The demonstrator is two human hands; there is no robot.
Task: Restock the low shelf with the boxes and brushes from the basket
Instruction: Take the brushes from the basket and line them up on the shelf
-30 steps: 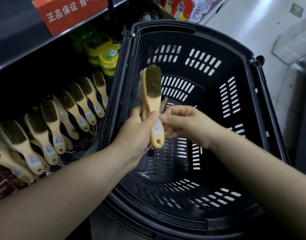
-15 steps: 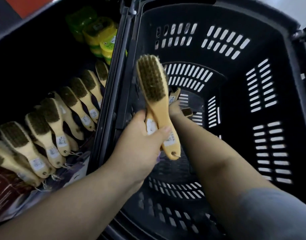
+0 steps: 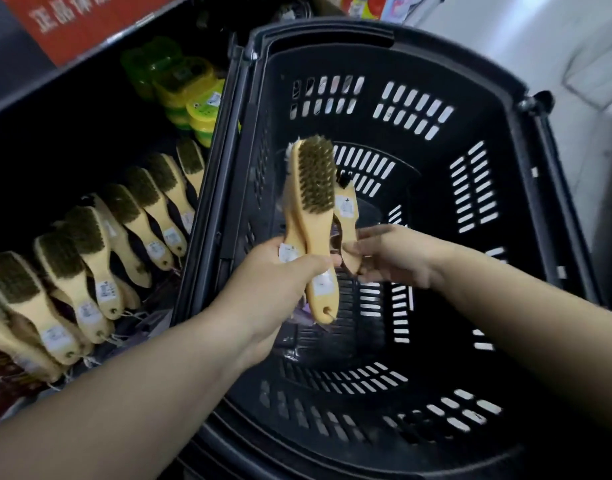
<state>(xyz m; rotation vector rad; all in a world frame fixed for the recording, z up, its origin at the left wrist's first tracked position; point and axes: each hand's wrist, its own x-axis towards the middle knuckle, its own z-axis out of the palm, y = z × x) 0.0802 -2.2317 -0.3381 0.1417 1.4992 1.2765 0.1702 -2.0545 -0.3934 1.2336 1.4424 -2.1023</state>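
Up from the basket's (image 3: 332,32) bottom has come my right hand (image 3: 391,258), now pinching a third brush (image 3: 346,216) by its handle, just beside the two my left hand (image 3: 280,271) grips: the front brush (image 3: 316,181), bristles toward me, and the rear brush (image 3: 292,216) tucked behind it. All three hang over the basket's middle. On the low shelf (image 3: 55,150), left of the basket's rim, at least eight shelf brushes (image 3: 90,258) lie in a slanted row.
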